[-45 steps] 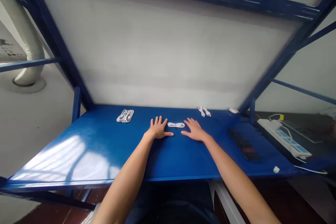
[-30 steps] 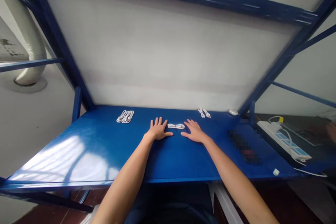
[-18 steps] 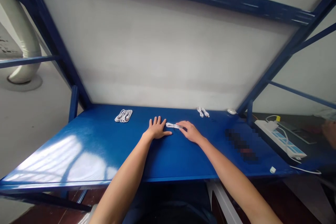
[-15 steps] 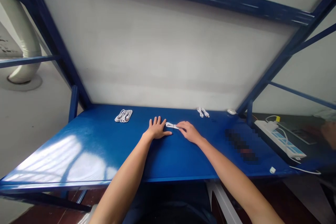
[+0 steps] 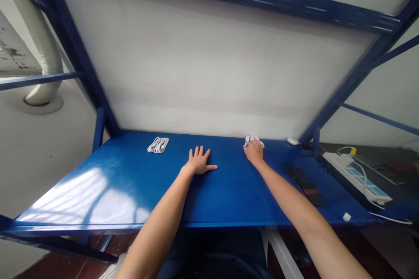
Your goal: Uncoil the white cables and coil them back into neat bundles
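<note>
My left hand [image 5: 199,161] lies flat and open on the blue shelf top [image 5: 108,183], fingers spread, holding nothing. My right hand [image 5: 254,151] is stretched to the back right, its fingers curled over a coiled white cable [image 5: 252,139] at the spot where another small white cable lay. I cannot separate the two cables under the fingers. A further bundle of white cables [image 5: 158,144] lies at the back left, well clear of both hands.
A small white oval object [image 5: 292,141] sits by the blue upright at the back right. A dark blurred item [image 5: 306,179] lies right of my right arm. A white power strip [image 5: 357,178] and a small white piece [image 5: 346,216] are at the far right.
My right hand closed on the coiled cable lying between my hands and carried it to the back right, beside the other small cable. My left hand stayed flat in place.
</note>
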Tool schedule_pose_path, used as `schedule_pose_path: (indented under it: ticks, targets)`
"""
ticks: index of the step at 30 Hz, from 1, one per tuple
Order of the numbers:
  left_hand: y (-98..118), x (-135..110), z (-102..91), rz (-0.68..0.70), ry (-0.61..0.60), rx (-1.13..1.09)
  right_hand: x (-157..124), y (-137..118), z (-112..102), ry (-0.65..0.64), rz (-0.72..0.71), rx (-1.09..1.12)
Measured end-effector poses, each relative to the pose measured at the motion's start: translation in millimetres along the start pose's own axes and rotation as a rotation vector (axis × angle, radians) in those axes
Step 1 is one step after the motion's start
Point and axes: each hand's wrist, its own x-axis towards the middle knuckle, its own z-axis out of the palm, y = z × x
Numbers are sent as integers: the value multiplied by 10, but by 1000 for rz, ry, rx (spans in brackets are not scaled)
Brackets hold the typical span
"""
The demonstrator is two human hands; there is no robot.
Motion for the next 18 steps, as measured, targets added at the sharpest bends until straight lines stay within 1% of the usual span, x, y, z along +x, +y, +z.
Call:
schedule_pose_path:
  ticks: [5, 8, 9, 10, 11, 12, 13, 15, 17, 18]
  targets:
    - [20, 0, 17, 0, 25, 17, 64, 52, 32, 6, 66, -7]
    - [-87, -32, -11, 36, 59, 21, -6, 37, -4, 26, 58, 22]
    - [-169, -58, -33, 62, 84, 18, -51, 29, -20, 39, 43, 38]
    - [-276, -92, -61, 117, 101, 9, -103, 21, -36, 51, 23, 57]
    - [-403, -132, -93, 153, 148, 5, -158, 13, -53, 63, 1, 77]
    - [-544, -176, -128, 139, 226, 19, -212, 6, -68, 71, -16, 97]
    - [-690, -221, -162, 90, 306, 53, -258, 0, -83, 72, -27, 115]
    - [-966, -297, -222, -49, 435, 149, -321, -12, -106, 52, -21, 142]
    - [-1173, -343, -259, -182, 492, 245, -340, -20, -121, 19, 1, 157]
    - [-1243, -352, -267, -227, 485, 280, -338, -23, -126, 6, 11, 161]
